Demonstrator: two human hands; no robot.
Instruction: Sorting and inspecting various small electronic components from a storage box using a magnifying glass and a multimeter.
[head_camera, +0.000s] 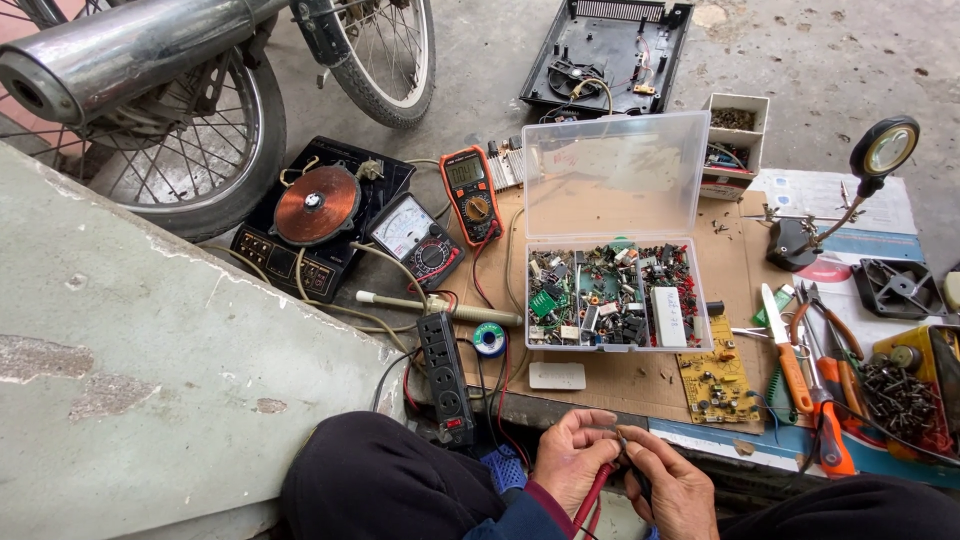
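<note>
We pinch a tiny part between left hand (572, 462) and right hand (668, 487), red probe (594, 495) under the left palm. Testing it now; next needs steady probe contact. Parts box (615, 295) ahead.

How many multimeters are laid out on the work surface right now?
2. An orange digital multimeter lies left of the open clear parts box; an analog needle multimeter lies just left of that, beside the copper coil. Others may be hidden.
</note>
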